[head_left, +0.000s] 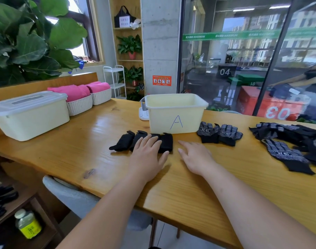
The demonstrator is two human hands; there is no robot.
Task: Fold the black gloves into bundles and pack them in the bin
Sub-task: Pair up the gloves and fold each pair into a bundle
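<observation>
Both forearms reach in over the near edge of the wooden table [189, 191]. Left hand [146, 155] lies flat, fingers straight, pressing on a row of folded black gloves [124, 142]. Right hand [195, 157] is flat on the table, fingers spread, just beside the row's right end, holding nothing. Hands are apart. The folded row sits right in front of the cream bin [159, 121] marked "A". Right of the bin, a flat pair of dotted gloves [219, 133] lies palm up. Further right, a loose glove pile [288, 144]. Far left: a lidded box [29, 114], then white baskets [79, 106] with pink towels.
</observation>
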